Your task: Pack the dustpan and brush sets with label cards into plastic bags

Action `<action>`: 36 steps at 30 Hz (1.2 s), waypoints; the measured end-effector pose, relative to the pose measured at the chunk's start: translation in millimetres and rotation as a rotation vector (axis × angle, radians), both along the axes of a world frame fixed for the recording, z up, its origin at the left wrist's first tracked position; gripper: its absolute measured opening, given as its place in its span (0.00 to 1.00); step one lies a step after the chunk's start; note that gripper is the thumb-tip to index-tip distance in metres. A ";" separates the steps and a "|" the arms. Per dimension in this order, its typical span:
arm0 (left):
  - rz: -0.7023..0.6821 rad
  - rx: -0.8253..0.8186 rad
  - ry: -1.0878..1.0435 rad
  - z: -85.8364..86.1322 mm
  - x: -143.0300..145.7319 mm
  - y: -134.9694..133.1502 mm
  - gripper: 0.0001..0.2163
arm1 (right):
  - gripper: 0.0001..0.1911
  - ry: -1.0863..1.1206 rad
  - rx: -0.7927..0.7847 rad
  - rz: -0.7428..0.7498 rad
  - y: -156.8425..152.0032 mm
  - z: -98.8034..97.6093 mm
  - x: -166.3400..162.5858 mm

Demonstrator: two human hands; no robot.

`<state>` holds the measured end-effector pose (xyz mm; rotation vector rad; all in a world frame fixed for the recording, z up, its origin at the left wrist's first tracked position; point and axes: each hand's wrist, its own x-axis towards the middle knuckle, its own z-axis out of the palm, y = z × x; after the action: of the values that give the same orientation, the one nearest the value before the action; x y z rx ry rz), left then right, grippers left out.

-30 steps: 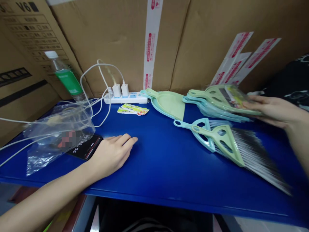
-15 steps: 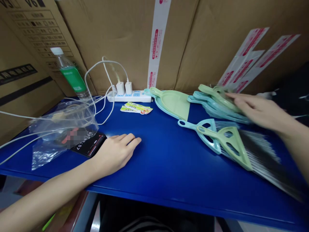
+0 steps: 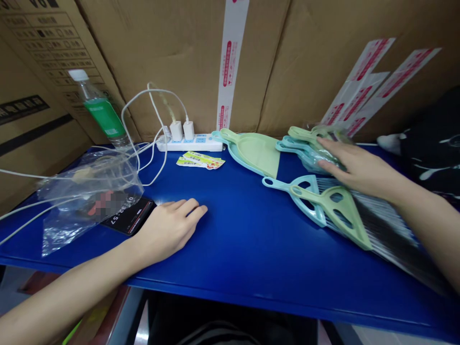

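My left hand [image 3: 172, 230] lies palm down on the blue table beside a black phone [image 3: 131, 215], its fingers loosely stretched and holding nothing. My right hand [image 3: 359, 167] reaches over a pile of green and blue dustpan-and-brush sets in clear wrap [image 3: 312, 153]. Its fingers and thumb are spread and touch the top of the pile; the underside of the hand is hidden. Just in front lie a green hand brush [image 3: 336, 211] and a light blue hand brush [image 3: 305, 184], overlapping, bristles to the right. A green dustpan [image 3: 260, 151] rests on a blue dustpan [image 3: 237, 155] to the left.
A white power strip [image 3: 212, 145] with chargers and cables stands along the cardboard boxes [image 3: 172, 48] at the back. Two small sachets [image 3: 199, 161] lie before it. At left are a green-labelled bottle [image 3: 104, 115] and a clear plastic bag [image 3: 57, 230]. Dark patterned fabric [image 3: 434, 139] sits at right.
My right hand has shifted left over the wrapped pile, with its thumb now spread lower against it. My left hand stays where it was. The view has moved slightly.
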<state>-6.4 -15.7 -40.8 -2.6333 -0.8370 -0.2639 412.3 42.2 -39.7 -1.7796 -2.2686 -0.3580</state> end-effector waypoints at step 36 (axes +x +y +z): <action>-0.018 0.021 0.014 3.8 2.1 0.6 0.08 | 0.37 -0.025 0.004 0.018 -22.7 13.5 -20.6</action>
<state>-4.4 -15.1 -37.1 -2.6213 -0.8026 -0.2565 391.7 19.5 -26.2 -1.7610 -2.2983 -0.3836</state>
